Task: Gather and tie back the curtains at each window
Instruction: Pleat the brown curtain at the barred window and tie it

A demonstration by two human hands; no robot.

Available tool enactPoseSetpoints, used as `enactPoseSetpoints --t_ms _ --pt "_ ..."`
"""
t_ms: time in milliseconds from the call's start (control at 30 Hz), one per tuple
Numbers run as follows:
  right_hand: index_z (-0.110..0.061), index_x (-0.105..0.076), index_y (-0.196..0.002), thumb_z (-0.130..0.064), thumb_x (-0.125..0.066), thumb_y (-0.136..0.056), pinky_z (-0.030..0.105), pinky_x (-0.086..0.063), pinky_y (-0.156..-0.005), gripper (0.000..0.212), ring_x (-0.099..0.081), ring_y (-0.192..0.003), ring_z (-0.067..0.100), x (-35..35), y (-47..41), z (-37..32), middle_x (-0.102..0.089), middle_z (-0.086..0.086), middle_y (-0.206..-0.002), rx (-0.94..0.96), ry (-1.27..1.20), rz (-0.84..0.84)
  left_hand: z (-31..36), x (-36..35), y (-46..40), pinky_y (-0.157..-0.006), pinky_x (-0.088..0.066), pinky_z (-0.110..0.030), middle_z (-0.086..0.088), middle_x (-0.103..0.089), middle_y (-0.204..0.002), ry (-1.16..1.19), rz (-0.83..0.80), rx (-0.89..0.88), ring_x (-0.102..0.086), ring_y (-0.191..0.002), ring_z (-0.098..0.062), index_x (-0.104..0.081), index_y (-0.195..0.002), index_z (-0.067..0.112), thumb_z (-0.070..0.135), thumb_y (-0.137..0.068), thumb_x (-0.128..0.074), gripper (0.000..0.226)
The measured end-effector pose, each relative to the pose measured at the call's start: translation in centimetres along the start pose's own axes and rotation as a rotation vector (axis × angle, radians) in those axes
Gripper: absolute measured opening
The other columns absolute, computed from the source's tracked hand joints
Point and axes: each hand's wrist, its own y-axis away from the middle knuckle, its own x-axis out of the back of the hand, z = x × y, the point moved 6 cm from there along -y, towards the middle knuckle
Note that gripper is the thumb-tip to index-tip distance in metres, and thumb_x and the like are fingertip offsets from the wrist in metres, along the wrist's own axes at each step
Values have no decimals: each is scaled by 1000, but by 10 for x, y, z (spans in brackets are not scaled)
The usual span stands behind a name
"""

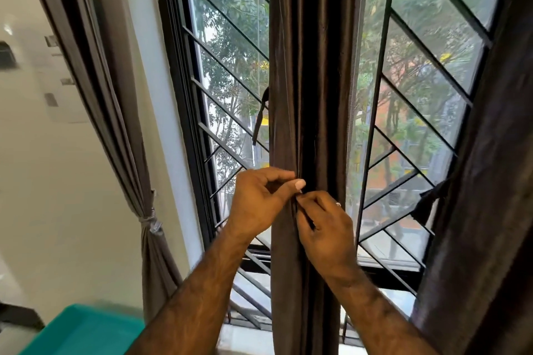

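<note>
Brown satin folds fill the middle of our view: the centre curtain (305, 95) hangs gathered into a narrow column in front of the window grille (230, 37), and we place everything else from it. Nearest us, our forearms rise to meet at the column's front. Our left hand (259, 202) has thumb and curled fingers pinched on a fold, and our right hand (326, 228) pinches just below it, touching the left thumb tip. We seem to be working something thin there, likely a tie end, though the dark cloth hides it. Both hands sit at the front so the bundle stays compressed while a knot is made, we judge.

Low to the left of the column lies a teal tray (83, 331). Further left, a grey curtain (121, 124) is already cinched by a pale tie (150, 222). Right of the column hangs another dark curtain (490, 181) with a dark band (429, 202) at its edge. Just left of the column, a loose strap (261, 118) dangles against the grille, perhaps the free end of the tie. Beyond the glass stand green trees (230, 8).
</note>
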Motion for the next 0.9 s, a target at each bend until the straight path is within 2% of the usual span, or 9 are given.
enactPoseSetpoints --t_ms 133,267,333,400,467,567,700,800,900 --pt "-14 -76 -128 -14 -59 -97 37 -58 -86 36 -68 -101 22 5 -5 4 -68 1 -115 88 -18 -38 -1 7 -3 -66 -60 -29 8 -75 -70 -132 87 -29 -69 -65 -2 -81 -79 17 18 -86 -90 11" --pt "-18 -69 -124 -20 -77 -96 35 -57 -76 29 -65 -89 17 25 -8 19 -57 -6 -110 -264 -130 239 -6 19 0 -70 -58 -26 12 -75 -74 -207 165 -26 -72 -72 -6 -83 -85 19 21 -91 -84 7" --pt "-22 -64 -122 -32 -84 -90 31 -54 -74 39 -61 -84 13 19 -13 28 -55 -8 -110 -389 -117 221 -7 24 1 -71 -55 -20 17 -75 -77 -210 192 -23 -72 -75 -4 -83 -86 21 20 -91 -85 5" --pt "-23 -68 -108 -33 -82 -91 36 -55 -72 25 -60 -77 9 16 -18 35 -60 -7 -99 -433 -110 214 -7 27 2 -70 -55 -19 17 -75 -79 -203 204 -23 -72 -77 -4 -83 -87 23 19 -90 -86 6" --pt "-22 -69 -92 -27 -79 -95 40 -54 -69 11 -60 -71 11 13 -20 28 -63 -7 -84 -344 -109 183 -11 31 1 -71 -58 -23 13 -77 -80 -181 212 -1 -73 -77 -7 -83 -87 25 19 -88 -88 8" --pt "-15 -69 -85 -18 -79 -96 36 -50 -72 15 -61 -75 19 2 -13 -4 -64 -2 -80 -41 14 91 -15 35 2 -73 -59 -24 7 -78 -79 -154 206 31 -74 -73 -5 -85 -89 15 17 -88 -88 4" --pt "-20 -69 -83 -18 -78 -95 32 -45 -65 15 -64 -70 24 7 -13 18 -65 -3 -75 -257 -32 213 -7 35 7 -75 -58 -19 9 -78 -80 -198 177 -27 -74 -75 -5 -86 -92 15 16 -90 -87 2" --pt "-13 -75 -96 -11 -75 -96 36 -49 -75 2 -62 -80 26 -12 -4 -17 -67 1 -85 72 90 74 -2 32 11 -76 -58 -18 9 -79 -83 -200 155 -48 -75 -78 -4 -86 -95 14 19 -90 -86 8" --pt "-10 -77 -100 -10 -75 -96 41 -52 -75 5 -62 -81 28 -21 -4 -25 -67 3 -86 107 94 43 1 31 12 -75 -57 -16 9 -80 -84 -192 142 -63 -75 -79 -4 -86 -97 13 18 -90 -86 9"
